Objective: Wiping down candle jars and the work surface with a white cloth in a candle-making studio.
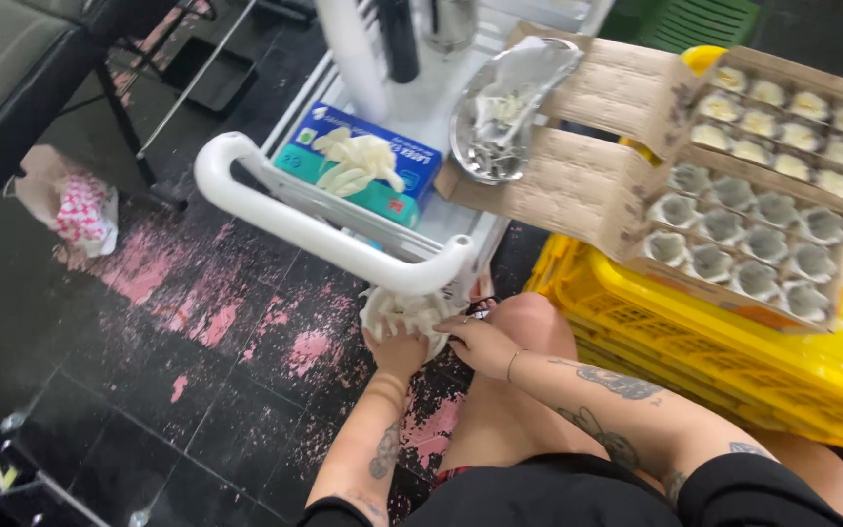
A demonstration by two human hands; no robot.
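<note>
White bundle held low beside the cart

White crumpled bundle [404,314], thin and glove-like or plastic, sits just below the curved white handle [329,232] of a cart, over the dark floor [148,390] with its worn pink patches. In the head view, the left hand [397,349] cups the bundle from beneath, its grip closed around the lower folds. The right hand [480,342] touches the bundle's right edge with fingers pinched at it; whether that grip truly has hold of a fold I cannot tell. Both forearms reach forward over a bare knee [529,327].

On the cart's top shelf lie a blue glove box [412,171] with pale gloves [358,161] spilling from it, and a metal bowl [500,117] holding scraps. To the right, two open cardboard boxes [578,185] of small white-wrapped pieces in rows rest on a yellow crate [734,351].

Judging from this, the handling of the bundle looks midway: it is gathered in the hands but neither put on, opened out nor set down anywhere.
</note>
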